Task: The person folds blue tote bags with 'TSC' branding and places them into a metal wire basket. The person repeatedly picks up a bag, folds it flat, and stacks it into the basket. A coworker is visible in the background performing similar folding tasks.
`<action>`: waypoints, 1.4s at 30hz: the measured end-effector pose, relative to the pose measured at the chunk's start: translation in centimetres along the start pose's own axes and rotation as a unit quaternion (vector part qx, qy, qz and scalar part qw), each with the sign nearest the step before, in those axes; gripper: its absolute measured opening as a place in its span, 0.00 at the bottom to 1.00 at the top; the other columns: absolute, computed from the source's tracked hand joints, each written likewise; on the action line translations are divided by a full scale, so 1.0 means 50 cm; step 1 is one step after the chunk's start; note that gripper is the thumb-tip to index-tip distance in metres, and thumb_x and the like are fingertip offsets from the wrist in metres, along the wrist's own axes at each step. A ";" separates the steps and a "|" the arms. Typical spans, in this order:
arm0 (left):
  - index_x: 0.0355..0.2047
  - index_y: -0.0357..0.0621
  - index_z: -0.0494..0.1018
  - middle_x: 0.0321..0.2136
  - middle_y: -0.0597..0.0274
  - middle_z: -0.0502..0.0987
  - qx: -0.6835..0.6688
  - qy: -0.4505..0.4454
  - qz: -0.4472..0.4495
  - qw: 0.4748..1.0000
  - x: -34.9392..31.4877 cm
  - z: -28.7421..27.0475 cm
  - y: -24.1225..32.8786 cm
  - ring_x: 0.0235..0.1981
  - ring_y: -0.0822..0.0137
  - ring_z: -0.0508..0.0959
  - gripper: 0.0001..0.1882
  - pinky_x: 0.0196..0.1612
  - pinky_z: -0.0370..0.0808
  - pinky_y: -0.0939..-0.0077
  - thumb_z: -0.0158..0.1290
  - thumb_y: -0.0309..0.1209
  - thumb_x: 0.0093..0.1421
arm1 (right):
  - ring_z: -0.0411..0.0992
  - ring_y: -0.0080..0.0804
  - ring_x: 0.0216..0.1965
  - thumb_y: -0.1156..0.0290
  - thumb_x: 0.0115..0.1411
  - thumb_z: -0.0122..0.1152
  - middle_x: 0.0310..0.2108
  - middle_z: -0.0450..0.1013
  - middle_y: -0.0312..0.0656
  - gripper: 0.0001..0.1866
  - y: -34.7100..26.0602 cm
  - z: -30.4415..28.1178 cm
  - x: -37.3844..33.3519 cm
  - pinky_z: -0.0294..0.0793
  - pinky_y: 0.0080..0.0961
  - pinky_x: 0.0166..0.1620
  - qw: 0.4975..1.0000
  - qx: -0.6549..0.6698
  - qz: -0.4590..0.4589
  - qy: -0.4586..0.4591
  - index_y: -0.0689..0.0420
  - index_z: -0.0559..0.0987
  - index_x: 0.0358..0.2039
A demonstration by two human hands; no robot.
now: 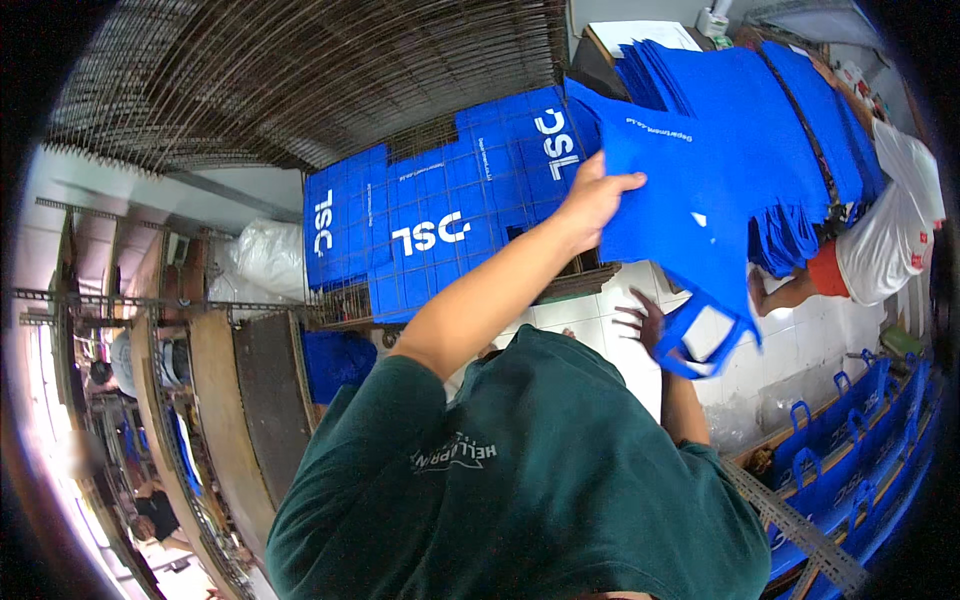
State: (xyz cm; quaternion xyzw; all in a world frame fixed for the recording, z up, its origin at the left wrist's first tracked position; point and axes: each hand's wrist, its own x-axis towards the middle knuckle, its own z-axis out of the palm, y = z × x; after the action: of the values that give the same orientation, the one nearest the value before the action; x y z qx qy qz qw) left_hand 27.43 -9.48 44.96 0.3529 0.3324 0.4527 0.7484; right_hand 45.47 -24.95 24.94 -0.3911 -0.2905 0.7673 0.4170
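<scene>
My left hand (596, 198) pinches the edge of a blue fabric bag (665, 210), its thumb on the near face and the other fingers hidden behind. The bag hangs tilted in front of me, small white print near its top and a handle loop at its lower end. My right hand (645, 322) has its fingers spread apart beside that loop, with the wrist partly covered by the blue strap. Left of the bag, several flat blue bag pieces (420, 190) with white print lie on a wire rack (350, 305).
More wire rack layers (300, 70) are raised overhead. A pile of blue fabric pieces (750, 100) lies at the far right, near a person in a white shirt (890, 245). Blue bags with handles (830, 470) fill the lower right. Wooden shelving (235, 400) stands left, near wrapped clear plastic (270, 255).
</scene>
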 end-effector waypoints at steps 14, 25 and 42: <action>0.60 0.44 0.54 0.49 0.55 0.69 0.065 0.145 0.039 0.987 -0.379 -0.472 0.227 0.49 0.61 0.70 0.37 0.54 0.66 0.66 0.54 0.24 0.49 | 0.71 0.38 0.43 0.82 0.37 0.53 0.44 0.70 0.46 0.37 -0.140 0.194 0.108 0.72 0.34 0.48 0.998 -0.028 0.007 0.058 0.58 0.64 0.55; 0.62 0.47 0.51 0.53 0.56 0.66 0.045 0.212 0.058 0.974 -0.568 -0.764 0.296 0.53 0.61 0.67 0.41 0.55 0.64 0.68 0.49 0.17 0.46 | 0.70 0.35 0.43 0.85 0.39 0.52 0.44 0.70 0.42 0.39 -0.081 0.459 0.320 0.71 0.30 0.48 0.994 -0.108 0.033 -0.015 0.53 0.63 0.57; 0.57 0.49 0.60 0.35 0.53 0.77 0.504 0.444 -0.219 0.708 -0.492 -1.289 -0.221 0.38 0.55 0.77 0.35 0.42 0.73 0.64 0.50 0.26 0.44 | 0.68 0.37 0.51 0.82 0.44 0.52 0.50 0.69 0.48 0.35 0.442 0.269 0.579 0.66 0.28 0.52 0.852 -0.448 -0.034 0.269 0.57 0.60 0.57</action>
State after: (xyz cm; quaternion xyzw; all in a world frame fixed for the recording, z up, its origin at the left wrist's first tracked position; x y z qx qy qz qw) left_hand -29.43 -21.05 6.01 0.3532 0.8727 0.1454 0.3040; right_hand 15.00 -12.12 4.59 -0.7167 -0.4920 0.4043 0.2845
